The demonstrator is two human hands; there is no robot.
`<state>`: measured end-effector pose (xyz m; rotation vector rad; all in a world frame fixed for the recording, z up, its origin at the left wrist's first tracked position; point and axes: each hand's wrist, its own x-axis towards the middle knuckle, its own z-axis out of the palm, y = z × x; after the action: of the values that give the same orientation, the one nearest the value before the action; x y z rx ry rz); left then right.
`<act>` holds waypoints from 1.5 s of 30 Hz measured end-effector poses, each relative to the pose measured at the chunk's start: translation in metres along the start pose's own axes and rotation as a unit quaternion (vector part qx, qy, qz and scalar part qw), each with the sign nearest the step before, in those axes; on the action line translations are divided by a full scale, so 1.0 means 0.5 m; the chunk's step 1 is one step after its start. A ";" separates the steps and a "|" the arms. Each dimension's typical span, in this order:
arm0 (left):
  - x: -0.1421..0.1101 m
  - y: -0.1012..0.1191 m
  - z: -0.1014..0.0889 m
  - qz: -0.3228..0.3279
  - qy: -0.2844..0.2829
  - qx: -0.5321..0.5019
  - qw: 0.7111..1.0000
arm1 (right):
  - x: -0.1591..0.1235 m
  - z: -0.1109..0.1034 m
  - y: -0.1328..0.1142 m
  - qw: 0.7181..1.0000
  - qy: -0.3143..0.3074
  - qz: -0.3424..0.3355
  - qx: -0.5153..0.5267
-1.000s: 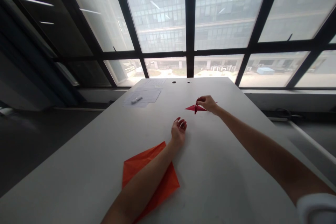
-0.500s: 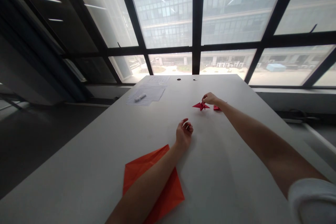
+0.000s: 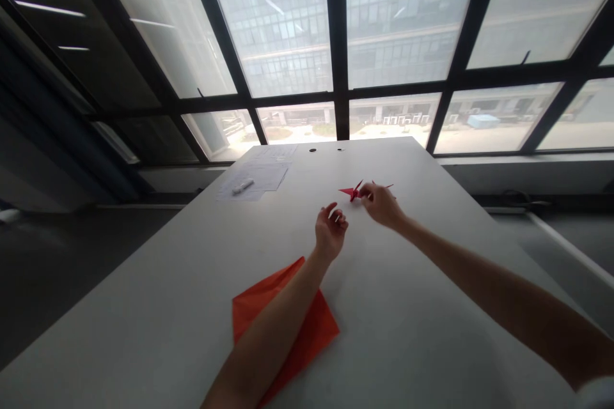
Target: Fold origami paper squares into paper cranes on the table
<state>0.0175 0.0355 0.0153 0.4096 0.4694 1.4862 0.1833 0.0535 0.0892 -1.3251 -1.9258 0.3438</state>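
Note:
A red folded paper crane is on the white table, with its pointed left wing showing. My right hand is at its right side, thumb and fingertips closed in a pinch on its edge. Behind that hand a second red folded paper piece is mostly covered; only thin tips show. My left hand hovers or rests nearer to me, palm turned up, fingers loosely curled and apart with nothing in them. Under my left forearm lies a creased orange-red paper sheet, partly hidden by the arm.
Printed paper sheets lie at the far left of the white table, with a white marker-like object on them. Two small holes sit near the far edge. Large dark-framed windows stand beyond.
My right hand has come from above the crane to its right side, nearer to me, and the crane is turned somewhat. My left hand stays about where it was; the view has shifted right.

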 end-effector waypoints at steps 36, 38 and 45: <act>-0.130 0.019 -0.086 0.171 -0.107 0.722 0.662 | -0.236 0.030 0.149 0.973 -0.165 -0.046 -0.153; -0.126 0.007 -0.082 0.186 -0.114 0.718 0.661 | -0.224 0.031 0.151 0.976 -0.160 -0.051 -0.139; -0.090 -0.012 -0.056 0.165 -0.121 0.797 0.568 | -0.157 0.025 0.194 0.982 -0.135 -0.013 -0.134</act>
<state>0.0064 -0.0102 -0.0094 2.2008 1.5271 0.8639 0.2543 0.0278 -0.0111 -1.4853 -2.2780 0.2671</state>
